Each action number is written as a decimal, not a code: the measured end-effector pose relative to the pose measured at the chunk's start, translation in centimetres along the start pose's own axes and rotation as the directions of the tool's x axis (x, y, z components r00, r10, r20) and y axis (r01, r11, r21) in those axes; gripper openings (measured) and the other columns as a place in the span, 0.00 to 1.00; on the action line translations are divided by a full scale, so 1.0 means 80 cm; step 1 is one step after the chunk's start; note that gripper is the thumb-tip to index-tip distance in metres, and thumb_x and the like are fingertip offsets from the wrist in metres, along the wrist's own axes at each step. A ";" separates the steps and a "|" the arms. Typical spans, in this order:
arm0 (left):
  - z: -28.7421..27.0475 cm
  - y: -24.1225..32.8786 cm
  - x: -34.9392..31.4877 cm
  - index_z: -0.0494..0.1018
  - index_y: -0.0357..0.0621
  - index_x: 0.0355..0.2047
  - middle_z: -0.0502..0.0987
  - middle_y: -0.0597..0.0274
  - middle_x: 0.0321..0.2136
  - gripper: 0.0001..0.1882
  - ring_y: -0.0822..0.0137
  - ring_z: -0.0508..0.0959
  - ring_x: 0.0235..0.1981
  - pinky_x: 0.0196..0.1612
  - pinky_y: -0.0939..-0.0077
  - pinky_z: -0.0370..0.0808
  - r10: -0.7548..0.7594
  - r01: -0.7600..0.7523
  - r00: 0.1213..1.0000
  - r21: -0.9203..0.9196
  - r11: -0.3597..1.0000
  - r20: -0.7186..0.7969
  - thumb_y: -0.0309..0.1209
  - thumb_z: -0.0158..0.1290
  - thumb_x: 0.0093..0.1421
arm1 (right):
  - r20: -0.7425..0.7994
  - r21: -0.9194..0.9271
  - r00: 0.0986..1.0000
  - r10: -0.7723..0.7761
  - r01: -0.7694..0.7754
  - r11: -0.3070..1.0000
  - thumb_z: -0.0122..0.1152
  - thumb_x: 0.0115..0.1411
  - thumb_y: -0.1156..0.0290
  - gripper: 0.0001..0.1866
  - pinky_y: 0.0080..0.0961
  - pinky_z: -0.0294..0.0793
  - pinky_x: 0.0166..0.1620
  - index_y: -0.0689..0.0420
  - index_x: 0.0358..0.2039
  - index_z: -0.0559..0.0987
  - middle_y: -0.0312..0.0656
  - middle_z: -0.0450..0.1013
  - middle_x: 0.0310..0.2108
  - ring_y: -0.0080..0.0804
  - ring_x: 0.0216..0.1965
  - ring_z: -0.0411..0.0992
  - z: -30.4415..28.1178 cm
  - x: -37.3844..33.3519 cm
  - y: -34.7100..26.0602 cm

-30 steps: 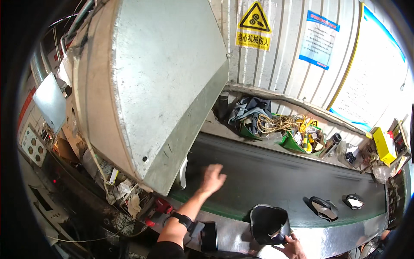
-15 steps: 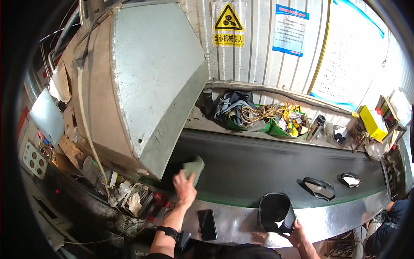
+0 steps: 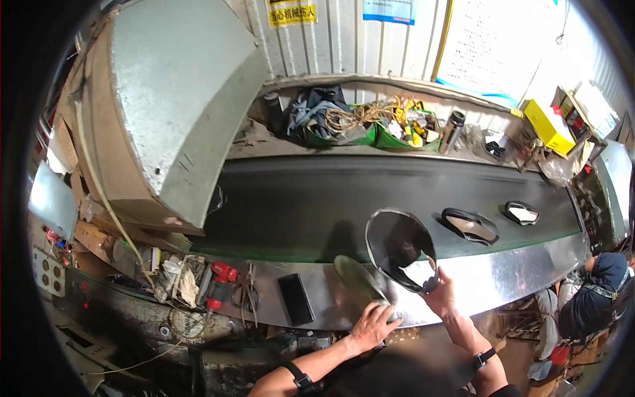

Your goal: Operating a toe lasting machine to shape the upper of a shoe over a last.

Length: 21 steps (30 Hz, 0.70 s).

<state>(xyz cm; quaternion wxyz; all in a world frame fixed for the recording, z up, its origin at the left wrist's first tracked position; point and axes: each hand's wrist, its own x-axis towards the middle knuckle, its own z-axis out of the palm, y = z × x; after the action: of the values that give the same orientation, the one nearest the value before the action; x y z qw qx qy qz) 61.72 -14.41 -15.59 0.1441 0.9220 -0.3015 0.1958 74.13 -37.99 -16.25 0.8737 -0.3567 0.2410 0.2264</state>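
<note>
My left hand (image 3: 375,325) is closed on the near end of an olive-green, sole-shaped piece (image 3: 356,276), tilted over the metal ledge. Beside it, my right hand (image 3: 440,294) grips the lower right edge of a black shoe upper (image 3: 400,238). The upper's wide opening faces up, and a white patch shows inside near my fingers. The green piece is close to the upper's left side; I cannot tell whether they touch. On the dark conveyor belt (image 3: 291,205), two black-rimmed shoe pieces with pale insides, a larger one (image 3: 471,226) and a smaller one (image 3: 522,213), lie to the right.
A large grey hood (image 3: 178,99) covers the belt's left end, with a dark object (image 3: 217,198) beneath its edge. A phone (image 3: 296,299), scissors (image 3: 249,296) and a red tool (image 3: 220,279) lie left along the metal ledge (image 3: 509,274). Green bins (image 3: 344,135) line the back shelf. Another person (image 3: 598,291) sits at right.
My left hand has brought the green piece from the belt near the hood, rightward and toward me, beside the black upper. My right hand still holds the upper. The view has shifted.
</note>
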 end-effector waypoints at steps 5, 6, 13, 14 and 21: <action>-0.016 -0.052 0.019 0.80 0.41 0.36 0.81 0.61 0.33 0.13 0.64 0.79 0.39 0.48 0.65 0.74 -0.738 0.428 0.614 -0.904 0.014 0.279 0.38 0.57 0.66 | 0.112 -0.400 0.941 -0.321 0.338 0.852 0.60 0.67 0.62 0.24 0.30 0.72 0.53 0.63 0.58 0.74 0.38 0.78 0.45 0.29 0.47 0.74 0.061 -0.064 -0.020; -0.015 -0.093 0.019 0.78 0.39 0.39 0.82 0.60 0.35 0.21 0.64 0.80 0.42 0.51 0.65 0.75 -0.770 0.395 0.436 -0.868 -0.302 0.466 0.48 0.52 0.69 | 0.130 -0.695 0.937 -0.324 0.319 0.644 0.61 0.67 0.62 0.26 0.29 0.73 0.50 0.62 0.61 0.72 0.42 0.78 0.43 0.25 0.43 0.75 0.015 -0.066 -0.010; 0.020 -0.200 -0.016 0.81 0.34 0.40 0.83 0.55 0.38 0.21 0.63 0.81 0.37 0.42 0.65 0.76 -0.725 0.651 0.196 -0.641 -0.406 0.660 0.44 0.60 0.62 | 0.855 -0.429 0.514 0.067 0.773 -0.467 0.69 0.56 0.69 0.27 0.47 0.67 0.65 0.49 0.58 0.78 0.33 0.75 0.27 0.33 0.35 0.75 -0.001 -0.132 0.090; 0.021 -0.200 -0.011 0.81 0.34 0.40 0.83 0.55 0.38 0.21 0.63 0.81 0.37 0.42 0.65 0.76 -0.723 0.653 0.192 -0.636 -0.410 0.664 0.44 0.60 0.62 | 0.859 -0.377 0.499 0.119 0.771 -0.513 0.69 0.56 0.68 0.28 0.48 0.67 0.64 0.50 0.59 0.78 0.37 0.75 0.37 0.38 0.44 0.74 -0.007 -0.126 0.098; 0.053 -0.193 0.014 0.81 0.41 0.39 0.82 0.45 0.32 0.19 0.43 0.82 0.39 0.44 0.52 0.76 -0.982 0.921 0.189 -0.346 0.180 -0.008 0.45 0.58 0.62 | 0.766 -0.637 0.586 -0.266 0.748 -0.187 0.80 0.47 0.66 0.43 0.46 0.64 0.64 0.61 0.63 0.69 0.59 0.62 0.60 0.63 0.60 0.62 0.026 -0.080 0.129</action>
<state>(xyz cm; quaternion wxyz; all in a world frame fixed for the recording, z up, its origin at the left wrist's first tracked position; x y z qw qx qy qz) 73.15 -4.60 -21.08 0.3892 0.8475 0.3389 0.1244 63.84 -31.26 -16.47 0.4404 -0.8425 -0.3103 -0.0024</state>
